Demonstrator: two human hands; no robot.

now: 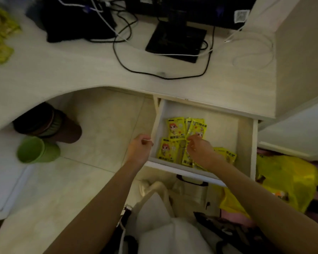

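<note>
From the head view, the drawer (pixel 222 125) stands pulled out from under the bench (pixel 72 70), and the yellow sachets (pixel 175 129) lie flat on its floor, crowded toward the left and front. My left hand (pixel 140 145) has its fingers curled over the rim of the drawer's left wall. My right hand (pixel 197 146) is inside, its fingertips pinching one sachet in the middle of the pile.

To sort them well, I judge that I should steady the drawer with the left hand and lift one sachet at a time by a corner. That way the slippery foil neither drags its neighbours along nor slides under them.

The count is one drawer and two hands. I can make out six sachets, though they overlap and my right wrist may hide more. On the floor to the left lie one green cup (pixel 37 150) and a dark stack of cups (pixel 46 123), too blurred to number.
</note>
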